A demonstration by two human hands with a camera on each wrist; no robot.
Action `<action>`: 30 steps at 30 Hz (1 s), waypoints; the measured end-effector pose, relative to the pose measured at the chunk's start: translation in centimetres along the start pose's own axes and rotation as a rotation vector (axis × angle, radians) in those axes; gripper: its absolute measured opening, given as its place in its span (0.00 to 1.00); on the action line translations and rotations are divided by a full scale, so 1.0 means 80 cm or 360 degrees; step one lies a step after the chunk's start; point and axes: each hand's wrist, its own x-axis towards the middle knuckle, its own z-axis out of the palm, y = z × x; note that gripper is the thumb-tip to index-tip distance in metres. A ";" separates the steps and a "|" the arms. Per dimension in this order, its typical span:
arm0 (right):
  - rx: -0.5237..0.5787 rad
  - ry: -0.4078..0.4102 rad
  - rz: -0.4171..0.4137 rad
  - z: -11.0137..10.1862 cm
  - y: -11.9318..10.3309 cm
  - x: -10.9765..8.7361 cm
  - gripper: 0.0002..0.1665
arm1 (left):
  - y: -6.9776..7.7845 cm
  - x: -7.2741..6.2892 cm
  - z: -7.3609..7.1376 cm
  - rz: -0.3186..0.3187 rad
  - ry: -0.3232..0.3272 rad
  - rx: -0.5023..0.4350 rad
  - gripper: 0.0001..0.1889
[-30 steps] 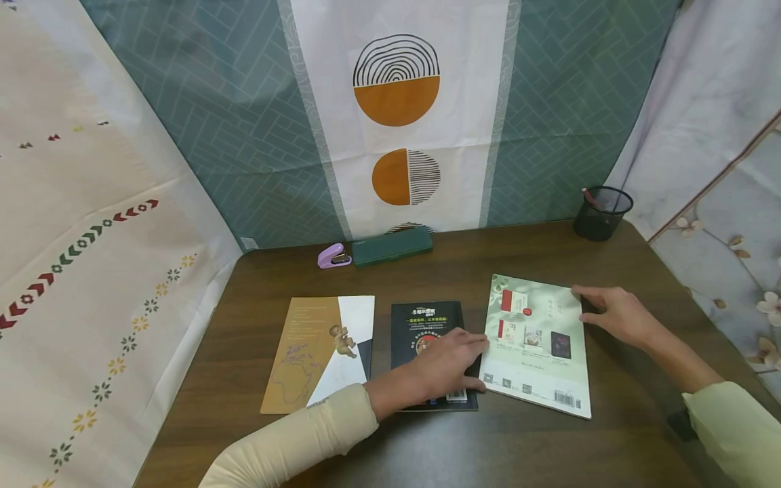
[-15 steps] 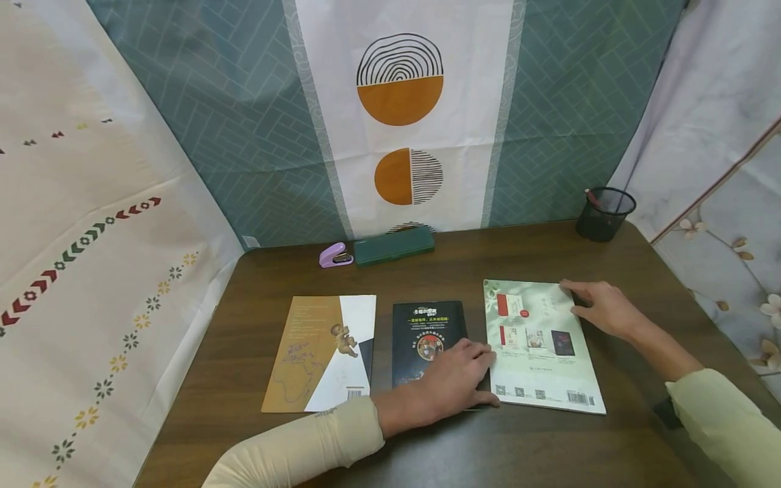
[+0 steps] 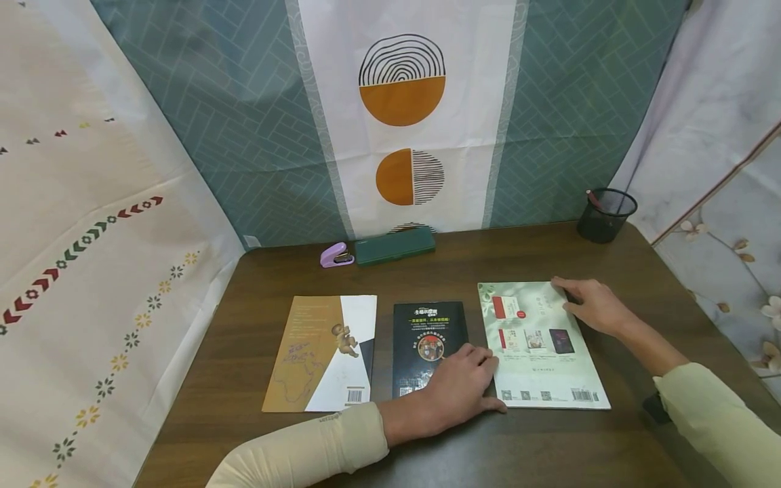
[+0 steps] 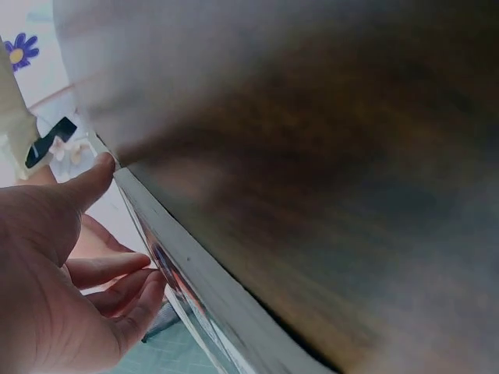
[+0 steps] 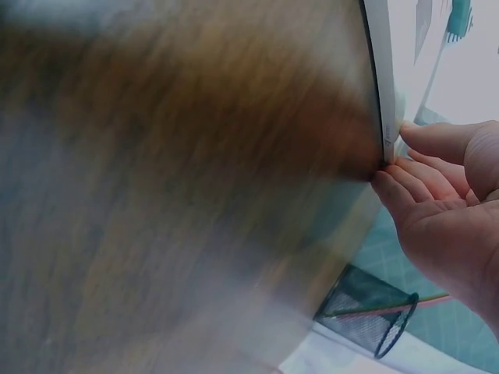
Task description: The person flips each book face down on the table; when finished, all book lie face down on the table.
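A light green magazine lies flat at the right of the row, its sides nearly straight with the table. My left hand lies across the lower right part of a black book, hiding that part, with its fingertips and thumb at the magazine's left edge. In the left wrist view, those relaxed fingers meet the magazine's spine side. At the magazine's upper right corner, my right hand touches with extended fingers and thumb; the right wrist view shows the fingertips against the corner.
A brown and white book lies at the left of the row. Along the back edge are a purple stapler, a dark green case and a black mesh pen cup. The brown table is backed by hanging cloths.
Under both hands the magazine has turned from a tilt to nearly straight. Its top has shifted left and its bottom slightly right. The right hand has moved left with the corner.
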 end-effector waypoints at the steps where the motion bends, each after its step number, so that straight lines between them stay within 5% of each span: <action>1: -0.0001 0.0001 -0.0004 0.001 0.000 0.001 0.35 | 0.001 0.000 0.000 -0.0001 0.0004 0.0006 0.37; 30: -0.0023 -0.0017 0.0006 0.003 -0.001 0.005 0.35 | 0.005 0.002 0.000 -0.0065 -0.0015 -0.0023 0.38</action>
